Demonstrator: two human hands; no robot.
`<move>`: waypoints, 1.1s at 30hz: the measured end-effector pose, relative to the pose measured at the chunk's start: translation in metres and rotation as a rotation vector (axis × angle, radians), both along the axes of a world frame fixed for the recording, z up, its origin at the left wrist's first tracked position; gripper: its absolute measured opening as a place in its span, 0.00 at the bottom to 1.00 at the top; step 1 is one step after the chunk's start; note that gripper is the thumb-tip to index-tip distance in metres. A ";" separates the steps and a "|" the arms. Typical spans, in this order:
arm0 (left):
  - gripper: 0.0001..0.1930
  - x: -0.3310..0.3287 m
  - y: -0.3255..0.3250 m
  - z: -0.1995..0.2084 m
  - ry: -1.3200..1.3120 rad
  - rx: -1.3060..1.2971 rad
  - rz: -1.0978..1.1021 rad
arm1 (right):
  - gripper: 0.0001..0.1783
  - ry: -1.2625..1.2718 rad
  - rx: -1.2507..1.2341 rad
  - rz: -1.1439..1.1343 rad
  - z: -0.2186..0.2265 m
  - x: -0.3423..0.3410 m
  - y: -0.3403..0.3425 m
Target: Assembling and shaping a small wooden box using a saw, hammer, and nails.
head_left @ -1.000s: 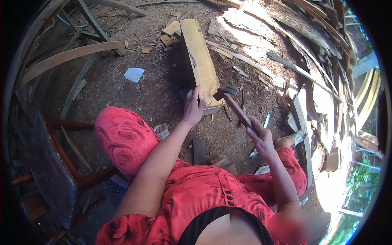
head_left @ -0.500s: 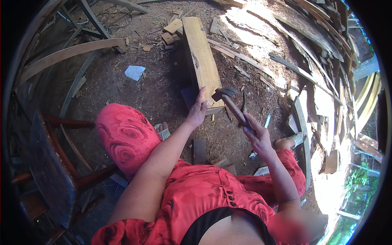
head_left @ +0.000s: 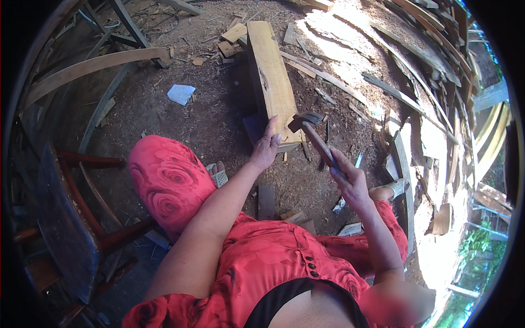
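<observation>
A long, pale wooden box point(head_left: 272, 76) with a plank top stretches away from me, its near end just in front of my knees. My left hand point(head_left: 266, 148) grips the box's near left corner, index finger and thumb lying on the top board. Wrapped round the handle of a hammer point(head_left: 319, 143), my right hand point(head_left: 350, 176) keeps the tool to the right of the box. The hammer's dark metal head is raised beside the box's near right corner. I cannot make out whether a nail stands in the board.
A dark wooden chair point(head_left: 71, 224) is at my left. A curved plank point(head_left: 93, 71) and frame pieces lean at the far left. A white scrap point(head_left: 181, 94) and small wood offcuts point(head_left: 234, 34) lie on the dirt floor. Long boards point(head_left: 410, 101) are heaped at the right.
The hammer and my right hand have shifted very slightly, with the head a little higher. My left hand stays on the box corner.
</observation>
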State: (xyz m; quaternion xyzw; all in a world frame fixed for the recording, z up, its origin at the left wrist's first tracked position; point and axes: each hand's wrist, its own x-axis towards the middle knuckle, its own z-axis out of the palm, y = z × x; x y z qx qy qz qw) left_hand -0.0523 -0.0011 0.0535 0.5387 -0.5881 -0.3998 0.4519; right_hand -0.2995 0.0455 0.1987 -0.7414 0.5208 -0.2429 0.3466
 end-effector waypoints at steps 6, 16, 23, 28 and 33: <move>0.27 -0.001 0.003 0.008 -0.018 0.074 0.002 | 0.27 0.192 0.093 -0.005 0.004 0.001 0.001; 0.27 -0.002 0.001 0.004 -0.012 0.054 -0.007 | 0.27 0.184 0.065 -0.001 0.005 0.001 -0.001; 0.27 0.001 0.001 0.002 -0.005 0.000 0.007 | 0.28 0.033 -0.076 0.006 -0.002 0.004 0.005; 0.26 -0.001 0.000 0.000 0.006 0.043 -0.017 | 0.27 0.046 0.012 -0.036 0.001 0.000 0.004; 0.26 0.001 0.000 -0.001 -0.036 0.028 0.006 | 0.27 -0.057 -0.069 -0.028 0.006 0.005 0.004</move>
